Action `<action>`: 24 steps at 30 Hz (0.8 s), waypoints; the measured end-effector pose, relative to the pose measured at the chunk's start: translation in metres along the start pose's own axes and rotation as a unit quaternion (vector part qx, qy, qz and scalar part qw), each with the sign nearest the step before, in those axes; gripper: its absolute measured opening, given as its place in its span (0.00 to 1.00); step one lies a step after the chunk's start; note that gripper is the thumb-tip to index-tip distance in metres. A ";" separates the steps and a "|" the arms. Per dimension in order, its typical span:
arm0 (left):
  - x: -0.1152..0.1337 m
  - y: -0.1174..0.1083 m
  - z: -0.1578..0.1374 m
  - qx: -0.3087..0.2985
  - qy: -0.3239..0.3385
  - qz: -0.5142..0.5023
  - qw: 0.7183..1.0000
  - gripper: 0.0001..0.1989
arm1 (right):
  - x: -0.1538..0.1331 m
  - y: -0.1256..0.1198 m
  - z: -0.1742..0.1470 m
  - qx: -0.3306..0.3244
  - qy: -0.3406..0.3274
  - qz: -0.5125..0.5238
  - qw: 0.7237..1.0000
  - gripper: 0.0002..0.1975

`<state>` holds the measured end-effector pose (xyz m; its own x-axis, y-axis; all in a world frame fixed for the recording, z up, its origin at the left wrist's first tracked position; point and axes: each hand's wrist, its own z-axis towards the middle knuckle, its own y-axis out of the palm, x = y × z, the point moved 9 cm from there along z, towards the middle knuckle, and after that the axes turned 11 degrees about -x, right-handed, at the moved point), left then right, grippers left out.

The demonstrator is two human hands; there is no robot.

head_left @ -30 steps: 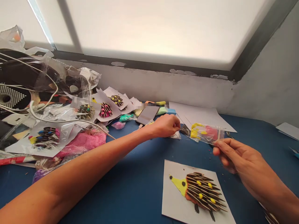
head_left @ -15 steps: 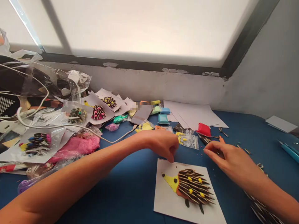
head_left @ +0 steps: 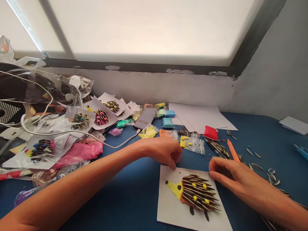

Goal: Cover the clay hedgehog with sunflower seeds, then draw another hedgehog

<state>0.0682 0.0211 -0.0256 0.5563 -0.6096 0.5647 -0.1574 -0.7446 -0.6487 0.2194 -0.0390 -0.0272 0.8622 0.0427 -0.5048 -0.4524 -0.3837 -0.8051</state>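
A white paper card point(head_left: 166, 208) lies on the blue table, bearing a hedgehog point(head_left: 198, 195) with a yellow clay face, orange edging, striped seed-shell spines and several yellow clay dots. Two dark legs show below it. My left hand point(head_left: 165, 150) is closed at the card's upper left edge, one fingertip pointing down to the paper. Whatever it pinches, if anything, is hidden. At the card's upper right corner, my right hand point(head_left: 231, 176) has its thumb and fingertips closed together on the paper edge. Its other fingers are curled.
Behind the card lie yellow clay bags point(head_left: 186, 142), a red clay pack point(head_left: 211, 132) and an orange stick point(head_left: 233, 150). Sunflower seed shells point(head_left: 271, 176) are scattered right. Other hedgehog cards point(head_left: 103, 114), plastic bags and a white cable point(head_left: 79, 132) crowd the left; paper sheets point(head_left: 199, 114) lie by the wall.
My right hand has come down and nearer, from beside the seeds and orange stick to the card's corner. My left hand stays by the card's upper edge. The view has shifted slightly.
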 end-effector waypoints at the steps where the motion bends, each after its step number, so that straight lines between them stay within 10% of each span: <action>1: -0.001 0.001 0.000 -0.003 -0.001 -0.010 1.000 0.07 | 0.001 0.001 0.000 -0.001 0.000 0.014 1.000 0.19; 17: -0.012 -0.009 0.005 0.032 0.024 -0.139 0.990 0.05 | 0.016 -0.005 0.004 0.037 0.081 0.237 0.967 0.28; 24: -0.032 -0.008 0.016 0.037 0.047 -0.265 0.962 0.05 | 0.019 0.017 0.006 -0.064 0.102 0.293 0.949 0.24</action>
<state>0.0646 0.0508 -0.0467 0.4658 -0.1732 0.8678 0.1890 -0.9385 -0.2888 0.2270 -0.0394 -0.0522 0.5036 -0.3862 -0.7729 -0.8472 -0.3961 -0.3541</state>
